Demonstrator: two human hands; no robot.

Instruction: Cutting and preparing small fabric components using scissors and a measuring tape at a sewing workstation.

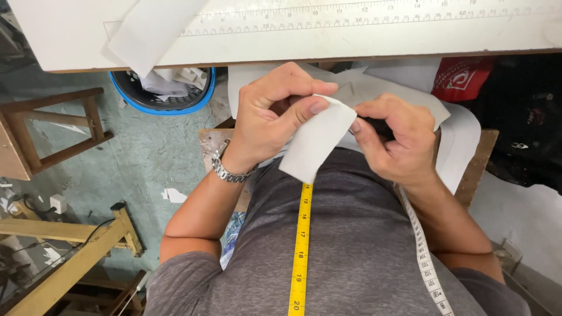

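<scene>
A: Entry, head view. Left hand (275, 114) pinches the upper edge of a small white fabric strip (316, 140), thumb pressed on its top corner. Metal wristwatch (229, 168) on that wrist.

B: Right hand?

A: Right hand (395, 137) is curled closed against the strip's right edge, fingertips touching it. Something dark sits inside the curl; cannot tell what. The strip hangs tilted between both hands, in front of the grey shirt (351, 246), below the worktop edge.

B: Surroundings?

A: Yellow tape measure (301, 251) runs down the chest; its white side (422, 251) trails along the right forearm. More white fabric pieces (456, 140) lie behind the hands. White worktop (351, 41) above, with a printed ruler scale (363, 20) and another white strip (152, 29) across its edge. Blue-rimmed basket (167, 93) of scraps on the floor, wooden stool (52, 131) near it.
</scene>
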